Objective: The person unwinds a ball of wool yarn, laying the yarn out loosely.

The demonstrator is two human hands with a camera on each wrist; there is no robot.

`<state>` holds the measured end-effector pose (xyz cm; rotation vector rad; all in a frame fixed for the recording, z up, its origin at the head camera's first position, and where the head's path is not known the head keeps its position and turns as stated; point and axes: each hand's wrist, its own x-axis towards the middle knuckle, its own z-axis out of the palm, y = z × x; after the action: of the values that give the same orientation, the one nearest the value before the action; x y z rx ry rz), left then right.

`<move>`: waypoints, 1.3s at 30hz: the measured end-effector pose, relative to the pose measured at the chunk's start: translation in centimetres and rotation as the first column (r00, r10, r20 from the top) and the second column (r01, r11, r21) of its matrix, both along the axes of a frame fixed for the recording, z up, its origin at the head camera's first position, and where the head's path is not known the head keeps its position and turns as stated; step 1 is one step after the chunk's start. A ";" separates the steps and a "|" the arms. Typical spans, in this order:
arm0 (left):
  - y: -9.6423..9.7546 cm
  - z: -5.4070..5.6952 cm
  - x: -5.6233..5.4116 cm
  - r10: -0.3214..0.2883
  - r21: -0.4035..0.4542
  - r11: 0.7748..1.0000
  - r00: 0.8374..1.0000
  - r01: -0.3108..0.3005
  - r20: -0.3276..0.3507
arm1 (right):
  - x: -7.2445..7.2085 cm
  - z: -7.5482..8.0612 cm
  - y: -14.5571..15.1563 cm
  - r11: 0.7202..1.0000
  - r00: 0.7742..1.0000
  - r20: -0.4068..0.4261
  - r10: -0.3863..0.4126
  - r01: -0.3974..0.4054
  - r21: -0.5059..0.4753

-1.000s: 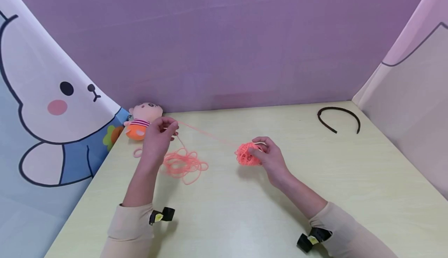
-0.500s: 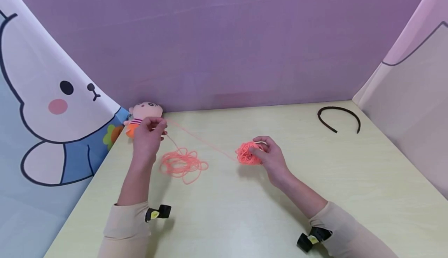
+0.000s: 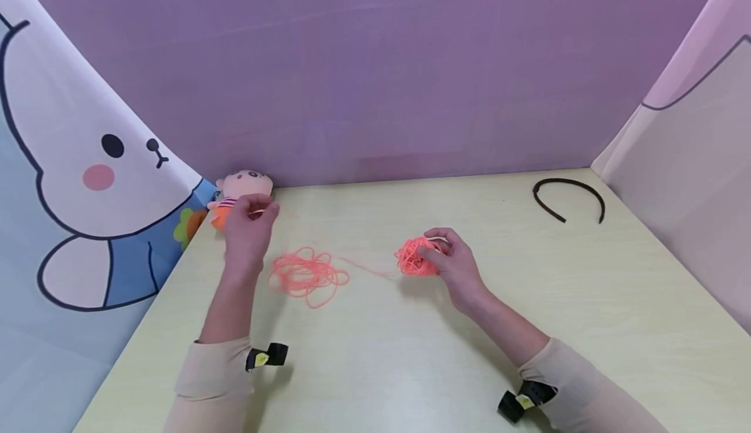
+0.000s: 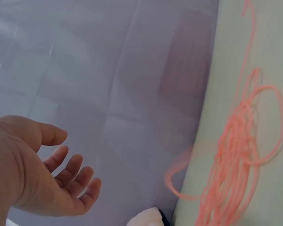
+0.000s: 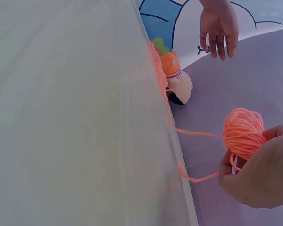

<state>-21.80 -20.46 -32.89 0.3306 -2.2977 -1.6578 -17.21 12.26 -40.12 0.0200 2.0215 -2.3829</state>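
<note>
My right hand (image 3: 460, 270) grips a ball of coral-pink yarn (image 3: 414, 258) above the middle of the table, thumb on its near side. In the right wrist view a strand (image 5: 198, 133) runs from the ball toward the loose yarn, and a short tail (image 5: 198, 179) pokes out below the fingers. My left hand (image 3: 249, 237) hovers at the left, in front of a plush doll (image 3: 246, 185). Its fingers (image 4: 73, 169) are loosely bent with nothing between them in the left wrist view. A tangle of loose yarn (image 3: 308, 273) lies on the table between the hands.
A dark curved band (image 3: 568, 181) lies at the back right of the table (image 3: 375, 368). A purple cloth wall (image 3: 411, 74) closes the back. Printed cloth (image 3: 88, 224) with a cartoon animal hangs along the left, pale cloth (image 3: 692, 172) along the right.
My left hand moved left, drawing the strand out, then let it go; the strand has dropped toward the table. The right hand with the yarn ball has stayed in place.
</note>
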 end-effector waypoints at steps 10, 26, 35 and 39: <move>4.9 -3.0 0.0 -0.374 -0.141 0.917 0.927 0.374 0.027 | 0.2 0.2 -0.1 1.000 1.000 0.003 0.029 -0.029 0.006; 10.8 -6.3 1.9 -0.802 -0.127 0.556 0.571 0.821 0.177 | 0.2 0.3 -0.2 0.996 0.996 -0.037 0.080 -0.081 -0.025; 10.6 -6.3 1.9 -0.793 -0.134 0.570 0.586 0.810 0.169 | 0.3 0.2 -0.3 0.994 0.993 -0.071 0.098 -0.101 -0.038; 10.0 -5.7 1.6 -0.739 -0.124 0.644 0.656 0.755 0.155 | 0.2 0.2 -0.4 0.996 0.995 -0.059 0.086 -0.088 -0.028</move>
<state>-20.21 -10.50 -38.60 -0.7279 -2.8426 -1.7330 -16.97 11.90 -39.97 -0.1357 1.9658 -2.3872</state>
